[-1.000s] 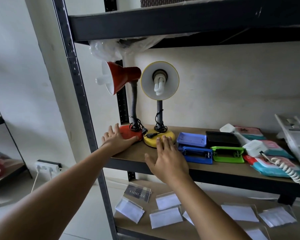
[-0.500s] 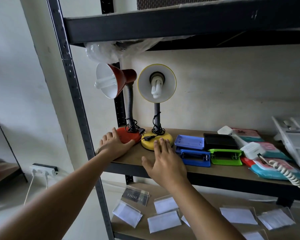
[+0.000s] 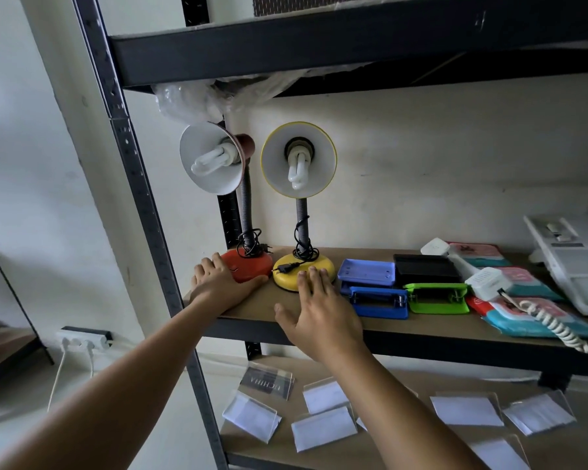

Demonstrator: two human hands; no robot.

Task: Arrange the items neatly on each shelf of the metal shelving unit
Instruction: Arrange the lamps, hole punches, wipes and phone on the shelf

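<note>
Two desk lamps stand side by side at the left end of the wooden shelf (image 3: 421,325). The red lamp (image 3: 248,264) has its shade facing me, bulb visible. My left hand (image 3: 218,283) rests on the left side of its round base, fingers straight. The yellow lamp (image 3: 302,269) stands just right of it, cord wound round its neck. My right hand (image 3: 316,310) lies flat with the fingertips touching the front of the yellow base.
Right of the lamps lie a blue hole punch (image 3: 377,300), a green one (image 3: 437,296), a black box (image 3: 425,268), packets, a white adapter (image 3: 487,283) and a telephone (image 3: 571,259). The metal upright (image 3: 140,184) stands left. Card holders (image 3: 323,429) cover the lower shelf.
The red lamp's shade has swung round from facing left to facing me. Both hands stay on the lamp bases.
</note>
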